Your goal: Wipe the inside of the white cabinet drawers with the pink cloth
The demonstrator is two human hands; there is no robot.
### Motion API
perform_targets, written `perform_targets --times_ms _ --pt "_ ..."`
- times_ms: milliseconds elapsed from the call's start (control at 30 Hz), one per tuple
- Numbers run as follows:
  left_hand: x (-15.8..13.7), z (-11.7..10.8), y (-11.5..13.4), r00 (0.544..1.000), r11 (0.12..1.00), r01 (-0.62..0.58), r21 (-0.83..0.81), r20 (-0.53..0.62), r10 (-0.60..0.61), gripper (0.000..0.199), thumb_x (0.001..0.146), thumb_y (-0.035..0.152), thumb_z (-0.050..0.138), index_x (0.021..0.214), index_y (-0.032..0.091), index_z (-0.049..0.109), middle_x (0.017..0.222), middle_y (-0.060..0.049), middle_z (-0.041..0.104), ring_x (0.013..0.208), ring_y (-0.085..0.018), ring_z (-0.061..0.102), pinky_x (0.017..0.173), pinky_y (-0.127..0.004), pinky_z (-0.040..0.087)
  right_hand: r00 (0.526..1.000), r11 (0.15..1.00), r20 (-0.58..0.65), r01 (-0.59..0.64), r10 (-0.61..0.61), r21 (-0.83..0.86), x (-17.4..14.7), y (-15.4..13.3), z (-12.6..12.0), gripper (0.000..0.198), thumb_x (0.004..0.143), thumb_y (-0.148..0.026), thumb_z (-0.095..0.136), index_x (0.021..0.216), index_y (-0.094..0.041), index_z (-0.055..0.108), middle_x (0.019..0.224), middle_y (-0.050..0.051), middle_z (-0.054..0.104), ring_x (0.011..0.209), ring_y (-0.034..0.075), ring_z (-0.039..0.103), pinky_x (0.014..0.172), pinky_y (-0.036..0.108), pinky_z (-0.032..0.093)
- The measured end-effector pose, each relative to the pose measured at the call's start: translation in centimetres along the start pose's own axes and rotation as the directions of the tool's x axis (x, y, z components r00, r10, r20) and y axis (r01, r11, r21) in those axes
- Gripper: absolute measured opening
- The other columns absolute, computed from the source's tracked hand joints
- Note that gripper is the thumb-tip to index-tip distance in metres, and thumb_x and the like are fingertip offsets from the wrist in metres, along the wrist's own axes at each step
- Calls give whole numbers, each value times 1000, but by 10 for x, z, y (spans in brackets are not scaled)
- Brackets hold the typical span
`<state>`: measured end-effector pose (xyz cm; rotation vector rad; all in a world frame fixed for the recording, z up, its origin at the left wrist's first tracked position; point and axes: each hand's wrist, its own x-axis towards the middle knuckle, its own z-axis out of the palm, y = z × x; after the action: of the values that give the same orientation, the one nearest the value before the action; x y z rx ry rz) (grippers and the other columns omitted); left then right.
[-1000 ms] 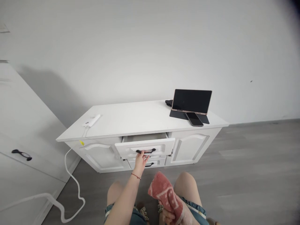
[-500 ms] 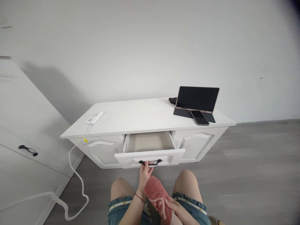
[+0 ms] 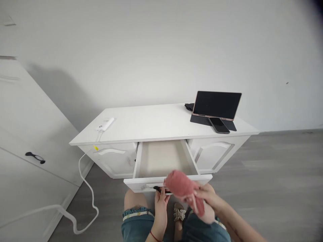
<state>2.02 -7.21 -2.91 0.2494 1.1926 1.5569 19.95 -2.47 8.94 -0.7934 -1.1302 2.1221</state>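
My left hand [image 3: 161, 205] has its fingers hooked round the black drawer handle [image 3: 158, 189]. The white drawer [image 3: 161, 161] stands pulled well out of the cabinet, and its pale floor shows bare. My right hand [image 3: 207, 195] grips a fuzzy pink cloth bundle [image 3: 180, 184] with a pale end. That bundle is tilted in front of the drawer front's right half and covers part of the handle. I cannot make out exactly what kind of article it is.
On the white cabinet [image 3: 141, 122] stand a tablet [image 3: 217, 105] and a phone [image 3: 219, 125], with black cloth [image 3: 189, 107] behind. A white device [image 3: 106, 124] lies at the left, near a white cable [image 3: 87, 183]. A wardrobe [image 3: 32, 134] rises at far left.
My left hand has pulled the drawer further out toward me. My right hand has raised the pink cloth bundle and brought it up and right, over the drawer front.
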Motion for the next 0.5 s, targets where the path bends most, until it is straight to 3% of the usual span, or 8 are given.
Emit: perform_targets --times_ms 33,100,233,367,500 --pt "-3 0 1 1000 999 9 -39 -12 -9 34 69 45 74 94 25 64 109 -9 66 111 -26 62 94 -38 51 998 997 -41 37 -40 -72 9 -16 -1 44 66 -48 76 98 -18 71 84 4 71 78 18 63 78 32 47" --pt "-5 0 3 999 996 35 -77 -22 -37 35 70 42 74 99 25 65 114 -9 64 111 -25 62 96 -37 51 996 945 35 90 -84 -315 34 -45 1 46 76 -50 67 108 -16 68 96 7 70 86 20 62 83 34 46" --pt "-2 -2 2 998 998 54 -42 -30 -55 34 70 45 74 96 25 66 107 -8 66 105 -26 65 96 -37 50 975 604 221 183 -12 -776 106 -72 9 41 88 -42 53 120 -18 64 114 9 65 100 23 59 87 35 43" --pt "0 -5 1 999 998 45 -34 -10 -45 39 64 49 78 90 23 65 103 -9 68 106 -27 65 96 -38 50 907 151 400 381 129 -912 174 -47 21 41 89 -27 50 127 -16 60 121 14 61 111 26 54 95 37 39" --pt "2 -9 1 997 996 71 -59 9 -71 38 64 46 79 92 24 65 113 -9 66 115 -28 60 98 -37 48 846 19 446 461 292 -887 206 -7 33 48 81 -24 62 129 -22 59 125 14 60 110 27 54 92 40 41"
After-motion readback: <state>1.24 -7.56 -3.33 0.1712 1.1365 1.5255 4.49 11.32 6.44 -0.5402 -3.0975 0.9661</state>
